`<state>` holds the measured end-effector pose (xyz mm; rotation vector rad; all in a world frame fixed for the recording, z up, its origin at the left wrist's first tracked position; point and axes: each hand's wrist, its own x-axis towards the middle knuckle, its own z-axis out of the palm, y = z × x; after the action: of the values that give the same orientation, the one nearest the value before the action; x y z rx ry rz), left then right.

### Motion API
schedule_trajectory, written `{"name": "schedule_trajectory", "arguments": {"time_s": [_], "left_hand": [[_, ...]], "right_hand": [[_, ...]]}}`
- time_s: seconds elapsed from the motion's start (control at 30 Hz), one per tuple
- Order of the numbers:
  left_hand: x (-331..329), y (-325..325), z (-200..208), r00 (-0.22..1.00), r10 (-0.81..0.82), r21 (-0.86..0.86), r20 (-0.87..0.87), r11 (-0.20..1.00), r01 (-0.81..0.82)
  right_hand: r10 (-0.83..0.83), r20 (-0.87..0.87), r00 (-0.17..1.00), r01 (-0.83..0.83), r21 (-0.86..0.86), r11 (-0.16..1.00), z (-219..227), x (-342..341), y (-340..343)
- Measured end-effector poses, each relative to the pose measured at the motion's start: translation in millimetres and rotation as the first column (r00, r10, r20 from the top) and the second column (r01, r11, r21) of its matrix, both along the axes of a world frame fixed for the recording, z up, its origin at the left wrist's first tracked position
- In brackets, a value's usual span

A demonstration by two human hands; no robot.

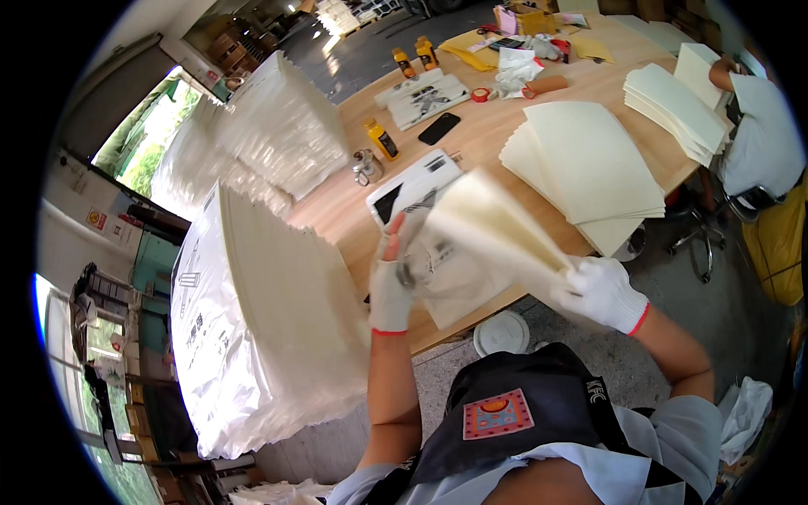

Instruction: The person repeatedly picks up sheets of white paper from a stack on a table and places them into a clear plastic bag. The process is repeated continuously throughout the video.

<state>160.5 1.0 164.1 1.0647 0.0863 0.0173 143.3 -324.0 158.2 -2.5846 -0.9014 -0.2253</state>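
Note:
My right hand (602, 291), in a white knit glove with a red cuff, is closed on the near end of a cream card sheet (492, 215), which is bent and blurred by motion. My left hand (391, 290), gloved alike with bare fingertips showing, holds a see-through plastic bag (429, 261), also smeared. The far end of the card is close to the bag; whether it is inside cannot be made out. Beneath them a pale sheet (471, 295) lies at the table edge. A white printed packet (417, 185) lies just beyond my left hand.
A tall plastic-wrapped stack of sheets (278, 320) stands left; more wrapped stacks (282, 126) are behind it. Fanned cream cards (589, 164) lie on the wooden table (337, 206). A phone (438, 129), a yellow bottle (381, 139) and tape (480, 95) lie farther off. A co-worker (762, 135) sits right.

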Motion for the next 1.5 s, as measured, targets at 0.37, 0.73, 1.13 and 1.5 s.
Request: {"name": "schedule_trajectory", "arguments": {"time_s": [0.37,0.73,1.13,1.5], "left_hand": [[-98,-72,-66,0.740,-0.411,0.833,0.533,0.408,-0.373],[-28,-125,-42,0.781,-0.438,0.823,0.446,0.544,-0.165],[-116,-46,-154,0.869,-0.313,0.916,0.383,0.008,-0.401],[-243,-27,-123,0.948,0.311,0.802,-0.063,0.581,-0.138]], "right_hand": [[0.401,-0.745,0.533,-0.025,0.459,0.888,-85,78,56],[-0.005,0.067,0.998,0.016,-0.167,0.986,-84,53,141],[-0.342,-0.339,0.876,0.214,-0.362,0.907,-148,1,48],[0.053,-0.509,0.859,-0.397,-0.597,0.697,-66,-67,33]]}}
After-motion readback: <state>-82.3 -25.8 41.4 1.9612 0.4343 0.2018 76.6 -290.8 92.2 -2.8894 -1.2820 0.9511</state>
